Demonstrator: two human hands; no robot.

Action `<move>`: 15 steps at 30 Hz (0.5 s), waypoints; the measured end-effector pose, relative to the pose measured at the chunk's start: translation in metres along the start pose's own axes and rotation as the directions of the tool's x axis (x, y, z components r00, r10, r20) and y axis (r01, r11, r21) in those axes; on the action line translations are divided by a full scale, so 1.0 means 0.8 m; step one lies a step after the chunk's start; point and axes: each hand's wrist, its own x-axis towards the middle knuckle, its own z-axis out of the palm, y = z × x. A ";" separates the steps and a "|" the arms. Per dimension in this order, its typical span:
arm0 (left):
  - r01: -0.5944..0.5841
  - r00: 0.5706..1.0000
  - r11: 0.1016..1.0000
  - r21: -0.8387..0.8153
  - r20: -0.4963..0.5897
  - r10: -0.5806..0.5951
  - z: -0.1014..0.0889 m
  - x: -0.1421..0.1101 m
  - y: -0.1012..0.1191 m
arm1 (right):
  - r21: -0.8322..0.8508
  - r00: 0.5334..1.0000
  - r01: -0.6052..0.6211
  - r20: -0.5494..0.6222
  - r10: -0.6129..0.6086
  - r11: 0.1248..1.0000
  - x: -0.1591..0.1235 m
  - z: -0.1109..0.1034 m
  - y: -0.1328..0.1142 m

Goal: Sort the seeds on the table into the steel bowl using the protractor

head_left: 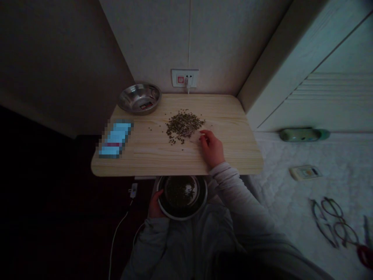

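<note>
On the wooden surface, a loose heap of dark seeds lies with our right hand just beside it, fingers curled together. Below its edge, our left hand clamps a steel bowl already holding more.

A home bedroom — a quilted bed beside a white wardrobe.

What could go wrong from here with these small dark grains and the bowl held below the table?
The right hand rests beside the loose pile of small dark grains, so a careless sweep could scatter them; strays already lie around it on the wooden tabletop. The steel bowl below the table edge appears held only by the left hand, so it could tilt and spill its dark contents.
</note>
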 end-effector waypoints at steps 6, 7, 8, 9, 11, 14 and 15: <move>0.100 0.994 0.995 -0.006 -0.047 -0.101 0.000 0.002 0.002 | 0.018 0.998 0.060 0.030 -0.060 0.998 -0.001 -0.002 0.000; 0.121 0.992 0.993 -0.008 -0.033 -0.121 0.000 0.001 0.003 | 0.019 0.997 0.066 0.036 -0.066 0.998 -0.002 -0.002 0.000; 0.142 0.990 0.990 -0.011 -0.023 -0.142 0.001 0.001 0.004 | 0.021 0.997 0.071 0.042 -0.071 0.997 -0.002 -0.002 -0.001; 0.158 0.987 0.987 -0.015 -0.017 -0.158 0.002 0.000 0.004 | 0.024 0.996 0.074 0.050 -0.075 0.997 -0.002 -0.002 -0.001; 0.163 0.986 0.986 -0.027 -0.014 -0.164 0.003 -0.002 0.005 | 0.030 0.995 0.078 0.064 -0.080 0.997 -0.003 -0.002 -0.002; 0.150 0.988 0.988 -0.031 -0.042 -0.151 0.006 -0.005 0.005 | 0.033 0.992 0.085 0.091 -0.087 0.996 -0.006 -0.003 -0.004; 0.148 0.987 0.989 -0.028 -0.051 -0.149 0.006 -0.006 0.005 | 0.035 0.991 0.088 0.098 -0.091 0.996 -0.007 -0.003 -0.004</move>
